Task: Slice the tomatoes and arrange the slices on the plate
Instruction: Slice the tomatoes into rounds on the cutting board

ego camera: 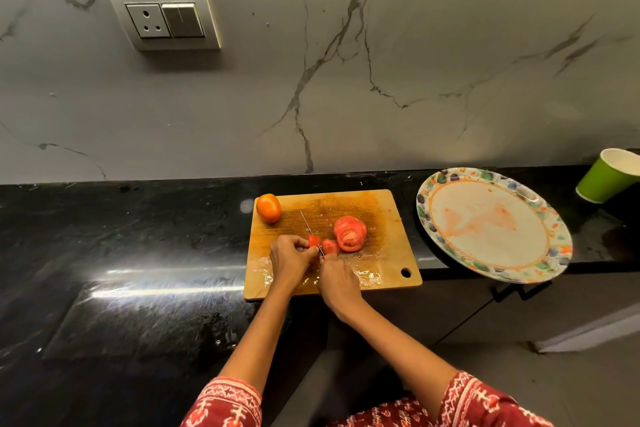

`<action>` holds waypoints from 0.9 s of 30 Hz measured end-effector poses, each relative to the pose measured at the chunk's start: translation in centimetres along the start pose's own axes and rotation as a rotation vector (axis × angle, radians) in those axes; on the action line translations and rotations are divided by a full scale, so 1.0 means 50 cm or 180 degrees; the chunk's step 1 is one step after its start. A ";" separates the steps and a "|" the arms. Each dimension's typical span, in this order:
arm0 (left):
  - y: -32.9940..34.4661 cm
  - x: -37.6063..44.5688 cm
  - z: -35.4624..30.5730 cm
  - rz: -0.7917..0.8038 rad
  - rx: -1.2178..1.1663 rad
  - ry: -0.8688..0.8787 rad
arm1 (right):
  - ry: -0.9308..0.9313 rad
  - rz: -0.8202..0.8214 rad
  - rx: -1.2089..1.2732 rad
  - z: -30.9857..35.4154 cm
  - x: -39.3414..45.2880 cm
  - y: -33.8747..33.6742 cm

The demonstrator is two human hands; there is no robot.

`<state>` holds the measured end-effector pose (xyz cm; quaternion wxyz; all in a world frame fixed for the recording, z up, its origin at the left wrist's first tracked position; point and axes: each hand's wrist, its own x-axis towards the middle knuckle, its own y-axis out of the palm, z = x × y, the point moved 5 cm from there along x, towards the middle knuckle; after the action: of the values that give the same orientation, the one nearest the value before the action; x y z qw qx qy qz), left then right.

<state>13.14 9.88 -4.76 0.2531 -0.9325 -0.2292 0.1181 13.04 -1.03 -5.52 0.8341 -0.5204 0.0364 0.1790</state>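
From the head view, the plate (493,224) at three o'clock holds only red smears; the green cup (606,174) is cut off by the frame. On the cutting board (388,253), the left hand (291,258) pinches a tomato piece (314,241), the right hand (337,279) grips the knife (311,231), its handle hidden. Slices (349,233) lie just beside; a whole tomato (268,207) sits at eleven o'clock.

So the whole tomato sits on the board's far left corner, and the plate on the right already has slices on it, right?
Not quite. The head view shows the plate holds no slices, only reddish smears. The slices still lie on the board. The whole tomato does sit at its far left corner.
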 end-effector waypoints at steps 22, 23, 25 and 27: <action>-0.008 -0.003 0.000 0.0004 -0.0055 -0.0107 | 0.0119 -0.0016 0.0276 -0.034 -0.047 -0.021; -0.010 -0.005 -0.001 -0.0030 -0.0025 -0.0067 | 0.0042 -0.0089 0.0340 -0.026 -0.044 -0.027; -0.013 -0.004 -0.002 -0.0064 0.0048 -0.0021 | -0.0084 -0.0152 0.0442 -0.010 -0.042 -0.030; -0.012 -0.003 -0.004 -0.0045 0.0084 -0.0008 | -0.0130 -0.0145 0.0475 0.000 -0.043 -0.028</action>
<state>12.86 10.18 -4.24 0.2660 -0.9272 -0.2344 0.1205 11.52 -2.15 -3.80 0.8750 -0.4538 0.0207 0.1674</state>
